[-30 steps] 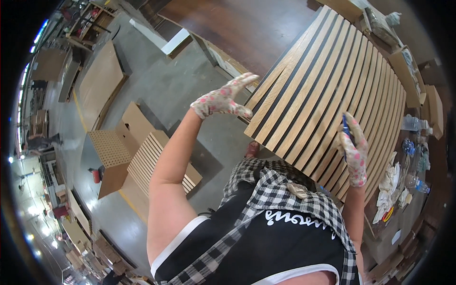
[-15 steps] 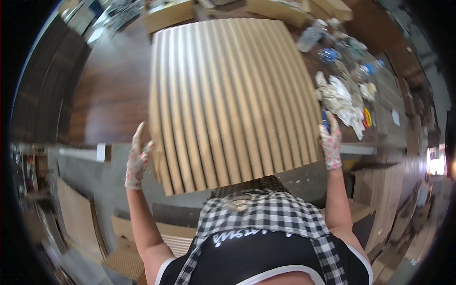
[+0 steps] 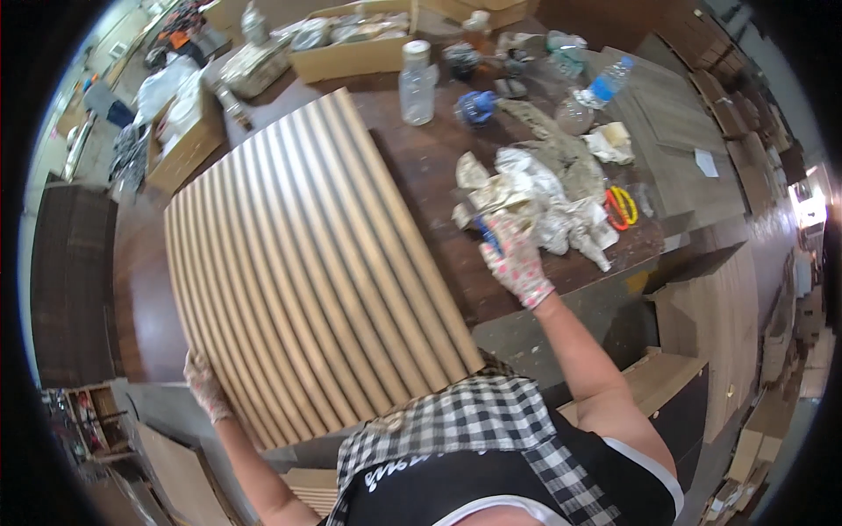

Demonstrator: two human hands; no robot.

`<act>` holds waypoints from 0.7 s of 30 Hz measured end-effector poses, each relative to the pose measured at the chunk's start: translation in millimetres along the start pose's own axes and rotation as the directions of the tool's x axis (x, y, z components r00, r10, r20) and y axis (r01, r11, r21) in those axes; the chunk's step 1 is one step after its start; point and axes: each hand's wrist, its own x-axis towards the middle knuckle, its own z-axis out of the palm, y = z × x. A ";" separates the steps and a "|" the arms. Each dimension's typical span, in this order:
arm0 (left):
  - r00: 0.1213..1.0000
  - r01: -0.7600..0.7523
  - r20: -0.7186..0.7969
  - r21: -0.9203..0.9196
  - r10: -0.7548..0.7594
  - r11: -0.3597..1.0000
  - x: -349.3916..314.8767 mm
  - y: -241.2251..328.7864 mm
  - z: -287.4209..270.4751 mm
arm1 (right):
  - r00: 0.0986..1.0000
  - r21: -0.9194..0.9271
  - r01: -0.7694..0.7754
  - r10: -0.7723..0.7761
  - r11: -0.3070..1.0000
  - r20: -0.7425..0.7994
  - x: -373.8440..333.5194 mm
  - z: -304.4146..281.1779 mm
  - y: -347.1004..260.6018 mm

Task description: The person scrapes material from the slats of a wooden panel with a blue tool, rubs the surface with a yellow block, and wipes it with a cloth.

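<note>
Across the bench, a dark brown tabletop [image 3: 430,175] spreads beneath everything, its near edge running crosswise in front of the person. A slatted wood panel [image 3: 316,272] lies aslant on the left side, its near end reaching past that edge toward the checked apron [image 3: 474,412]; whether the two touch cannot be told. Its far right corner comes near a long cardboard tray [image 3: 351,63]. Right of the panel, a strip of bare tabletop widens toward crumpled white rags [image 3: 526,188]. At the panel's left edge is the left hand [image 3: 207,387], gloved, its fingers against the side; how firmly they close cannot be told. Well apart from the panel, the right hand [image 3: 517,263], also gloved, is curled around a small blue object [image 3: 486,233] just beside the rags. Orange-and-yellow scissors [image 3: 622,207] lie at the rags' right side, near the table's edge.
</note>
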 end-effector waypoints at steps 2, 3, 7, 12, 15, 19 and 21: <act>0.989 0.148 0.024 -0.059 -0.147 0.987 7.4 -8.8 1.3 | 0.995 0.113 -0.091 0.085 0.989 0.058 1.4 -7.8 17.6; 0.993 0.101 0.063 -0.032 -0.099 0.994 11.2 -16.1 0.6 | 1.000 0.037 0.010 -0.010 0.999 -0.003 7.2 -15.9 32.8; 0.983 0.182 0.004 0.070 -0.183 0.981 27.9 -51.0 9.5 | 0.943 -0.014 -0.047 0.040 0.999 -0.329 63.5 -67.2 154.0; 0.988 -0.148 0.005 0.263 0.152 0.953 27.8 -62.2 12.3 | 0.843 -0.361 -0.225 -0.006 0.905 -0.539 126.0 -102.4 312.1; 0.995 0.100 -0.047 0.386 -0.089 0.917 24.6 -30.4 12.3 | 0.802 -0.309 -0.596 0.532 0.741 -0.271 141.0 -104.2 319.1; 0.945 0.328 -0.168 0.471 -0.282 0.819 15.3 32.0 14.2 | 0.899 0.117 -0.241 0.267 0.964 -0.346 155.7 -71.7 210.8; 0.928 0.372 -0.197 0.458 -0.316 0.808 10.3 56.8 15.2 | 0.993 0.739 -0.105 0.110 0.666 0.041 162.8 -33.5 129.2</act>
